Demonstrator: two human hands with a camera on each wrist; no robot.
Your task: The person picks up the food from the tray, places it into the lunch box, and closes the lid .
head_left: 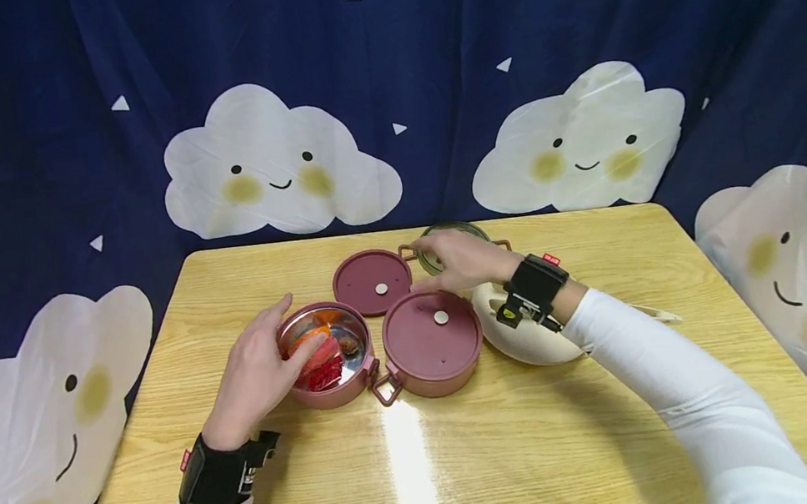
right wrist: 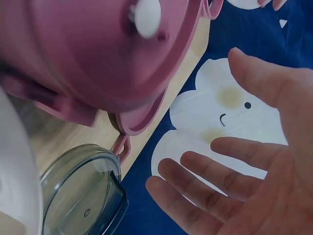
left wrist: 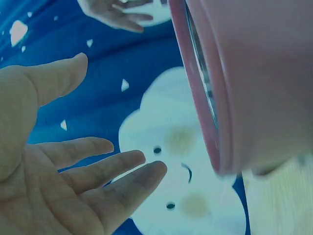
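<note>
My left hand (head_left: 256, 375) hovers by the left side of an uncovered pink pot (head_left: 338, 396), thumb over its rim, fingers spread. The left wrist view shows that hand (left wrist: 63, 171) apart from the pot's wall (left wrist: 274, 88). Inside lie orange, red and brown pieces (head_left: 323, 373), too small to name. Beside it stands a pink pot with a maroon lid (head_left: 433, 345) and white knob. My right hand (head_left: 460, 257) is above and behind this pot; in the right wrist view the hand (right wrist: 234, 181) has extended fingers and holds nothing.
Behind the pots is another maroon lid (head_left: 369, 277) with a white knob. A clear glass vessel (right wrist: 78, 191) with a spout stands at the back, partly hidden by the right hand. A whitish bowl (head_left: 536, 345) sits right, under the right wrist. Dark curtain (head_left: 414, 32) hangs behind the table.
</note>
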